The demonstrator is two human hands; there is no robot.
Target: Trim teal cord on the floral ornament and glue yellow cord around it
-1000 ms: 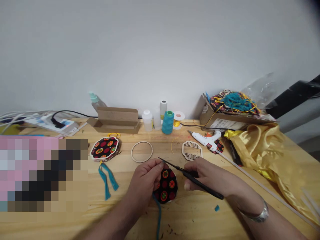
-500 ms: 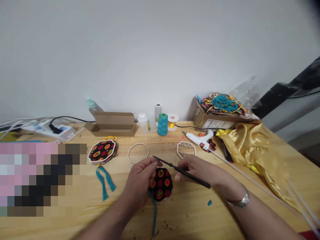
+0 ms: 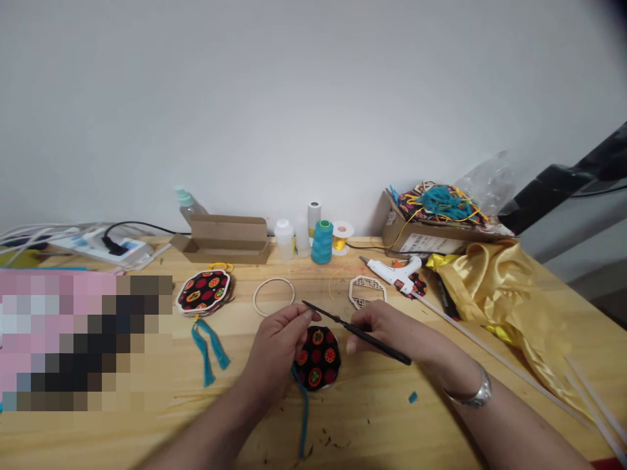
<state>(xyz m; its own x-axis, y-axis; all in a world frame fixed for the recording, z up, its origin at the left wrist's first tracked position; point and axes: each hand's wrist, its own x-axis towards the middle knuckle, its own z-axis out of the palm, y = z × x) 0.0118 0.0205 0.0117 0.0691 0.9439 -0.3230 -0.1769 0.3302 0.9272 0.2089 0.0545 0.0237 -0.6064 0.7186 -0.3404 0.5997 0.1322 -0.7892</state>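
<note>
Black scissors [image 3: 377, 341] are in my right hand [image 3: 379, 325], seen nearly edge-on, and I cannot tell how far their blades are apart. The blade tips reach across to the fingertips of my left hand [image 3: 280, 336]. Those fingers are pinched at the upper left edge of a rounded black fabric piece [image 3: 317, 356] with red and orange flower motifs; what lies between the fingertips is hidden. A teal cord [image 3: 304, 418] hangs from below my left hand towards the front of the table. Just beyond my hands lie a thin wooden ring [image 3: 255, 297] and a wooden lattice frame [image 3: 351, 294].
Patterned pieces [image 3: 203, 291] with teal tassels lie stacked at left. A glue gun [image 3: 392, 273], gold cloth [image 3: 494, 274] and a filled cardboard box [image 3: 416, 243] are at right. A teal thread spool [image 3: 322, 243] stands near the wall, beside an opened narrow box [image 3: 228, 251].
The view has shifted slightly, so the things on the table appear a little higher and further right. Both hands keep nearly the same pose around the fabric piece and scissors.
</note>
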